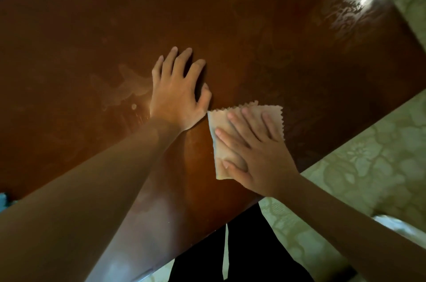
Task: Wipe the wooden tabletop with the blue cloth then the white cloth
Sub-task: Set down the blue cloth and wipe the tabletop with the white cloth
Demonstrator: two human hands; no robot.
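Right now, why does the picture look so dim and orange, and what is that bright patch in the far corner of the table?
In the head view the light is low and warm, so the white cloth looks peach; the patch is lamp glare reflecting off the glossy tabletop; the table edges bow from the wide lens, and the frame borders look soft.
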